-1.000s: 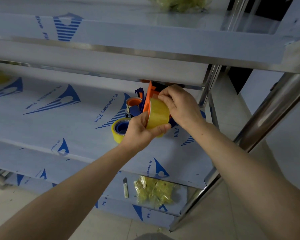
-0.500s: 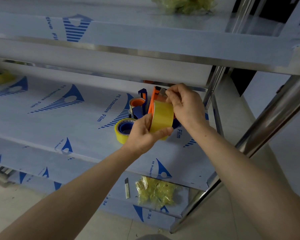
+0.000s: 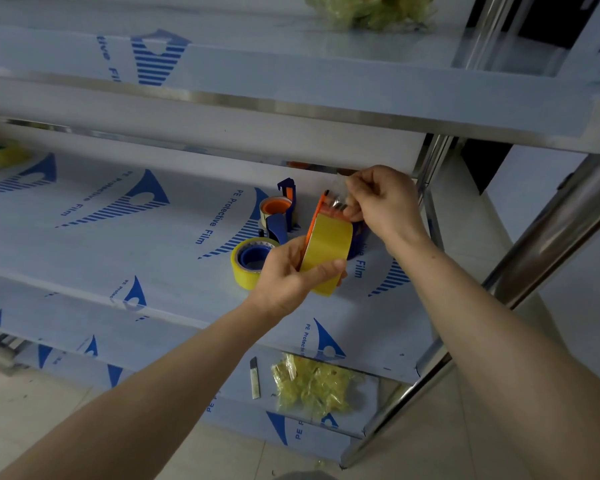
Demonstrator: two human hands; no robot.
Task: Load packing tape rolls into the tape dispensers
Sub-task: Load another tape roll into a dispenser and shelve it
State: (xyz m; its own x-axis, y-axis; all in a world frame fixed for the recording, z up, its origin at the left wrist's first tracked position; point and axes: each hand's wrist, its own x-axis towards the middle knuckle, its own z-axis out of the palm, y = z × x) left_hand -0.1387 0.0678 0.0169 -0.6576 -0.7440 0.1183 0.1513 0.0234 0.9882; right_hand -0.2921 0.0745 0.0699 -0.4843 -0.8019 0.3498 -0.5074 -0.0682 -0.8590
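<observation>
Tape roll (image 3: 328, 252) seated in orange dispenser (image 3: 315, 216), centre frame: left hand (image 3: 288, 275) clasps the stiff, light roll; right hand (image 3: 383, 199), at 1 o'clock, pinches its thin, sticky, tear-prone free end (image 3: 338, 194).

Both forearms reach forward. The left hand (image 3: 288, 275) curls upward in a closed grip; the right hand (image 3: 381, 199) sits higher, fingertips (image 3: 352, 184) pinched together.
</observation>
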